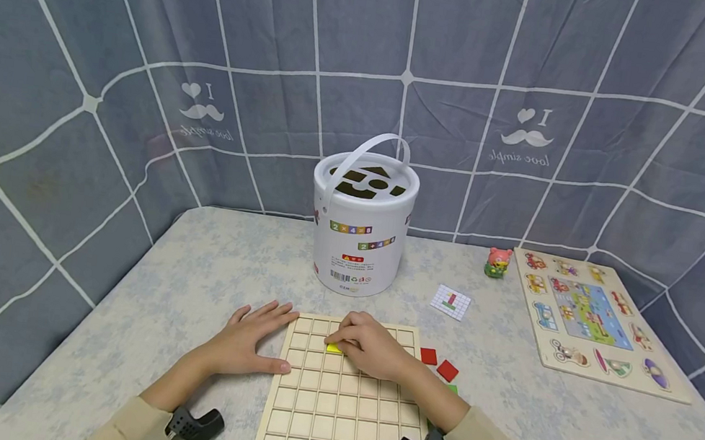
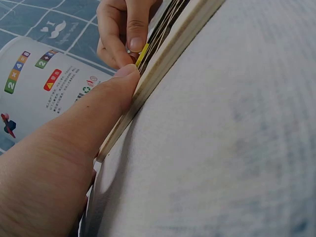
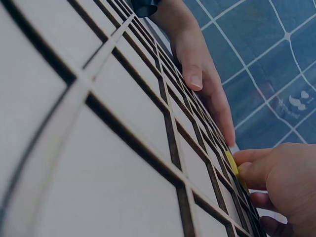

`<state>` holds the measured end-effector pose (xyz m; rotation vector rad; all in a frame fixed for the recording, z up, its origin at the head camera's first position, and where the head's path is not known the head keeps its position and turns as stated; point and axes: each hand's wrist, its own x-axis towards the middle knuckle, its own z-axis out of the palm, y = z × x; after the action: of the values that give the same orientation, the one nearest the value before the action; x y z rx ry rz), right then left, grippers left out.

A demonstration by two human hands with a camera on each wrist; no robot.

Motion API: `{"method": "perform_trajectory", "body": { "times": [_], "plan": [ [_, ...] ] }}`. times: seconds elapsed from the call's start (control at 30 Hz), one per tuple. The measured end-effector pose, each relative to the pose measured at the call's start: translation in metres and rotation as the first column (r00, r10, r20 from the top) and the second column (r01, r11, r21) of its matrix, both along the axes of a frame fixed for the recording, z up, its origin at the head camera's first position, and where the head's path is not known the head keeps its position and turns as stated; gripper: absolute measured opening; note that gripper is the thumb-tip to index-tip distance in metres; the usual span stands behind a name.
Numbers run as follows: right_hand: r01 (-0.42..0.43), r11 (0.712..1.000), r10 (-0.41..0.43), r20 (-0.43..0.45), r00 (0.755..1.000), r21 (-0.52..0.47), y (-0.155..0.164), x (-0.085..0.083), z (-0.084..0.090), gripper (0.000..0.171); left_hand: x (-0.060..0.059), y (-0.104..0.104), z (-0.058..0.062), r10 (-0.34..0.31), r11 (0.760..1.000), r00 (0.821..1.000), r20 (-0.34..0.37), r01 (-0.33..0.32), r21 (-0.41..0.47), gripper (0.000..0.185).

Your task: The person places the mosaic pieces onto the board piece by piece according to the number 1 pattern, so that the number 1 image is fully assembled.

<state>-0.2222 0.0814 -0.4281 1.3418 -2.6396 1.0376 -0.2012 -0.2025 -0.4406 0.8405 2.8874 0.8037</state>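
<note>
The right hand [image 1: 371,345] is pinching a small flat yellow square tile [image 1: 334,348] between thumb and curled fingertips [image 3: 249,168], pressing it into an upper cell of the pale wooden grid board [image 1: 336,421], while the left hand [image 1: 250,343] is lying flat, fingers straight, thumb touching the board's left edge.

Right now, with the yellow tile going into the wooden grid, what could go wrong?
The right hand pinches the yellow tile at a tilt over a square, so it might jam on the ridges or land in the wrong cell. The left hand only presses flat on the edge of the grid board, so the board could slide. The red tiles lie close by the right arm and could get knocked.
</note>
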Motion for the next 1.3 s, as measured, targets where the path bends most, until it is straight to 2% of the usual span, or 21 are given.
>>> {"method": "perform_trajectory", "body": {
  "times": [0.33, 0.6, 0.93, 1.3],
  "plan": [
    [0.006, 1.0, -0.006, 0.038, 0.999, -0.005, 0.002, -0.001, -0.001, 0.02, 0.001, 0.0, 0.001, 0.004, 1.0, 1.0, 0.006, -0.004, -0.006, 0.088],
    [0.034, 0.998, -0.023, 0.185, 0.983, -0.058, 0.009, -0.001, 0.004, 0.02, 0.001, 0.0, 0.003, 0.003, 1.0, 1.0, 0.006, -0.003, -0.01, 0.088],
    [0.064, 0.996, -0.047, 0.249, 0.967, -0.061, 0.024, 0.0, 0.009, 0.02, 0.001, 0.001, 0.003, -0.006, 1.0, 1.0, 0.0, 0.006, -0.01, 0.089],
    [0.088, 0.993, -0.066, 0.235, 0.97, -0.083, 0.046, -0.003, 0.006, 0.018, 0.001, 0.0, 0.003, -0.002, 1.0, 1.0, 0.015, 0.002, -0.007, 0.089]
  ]
}}
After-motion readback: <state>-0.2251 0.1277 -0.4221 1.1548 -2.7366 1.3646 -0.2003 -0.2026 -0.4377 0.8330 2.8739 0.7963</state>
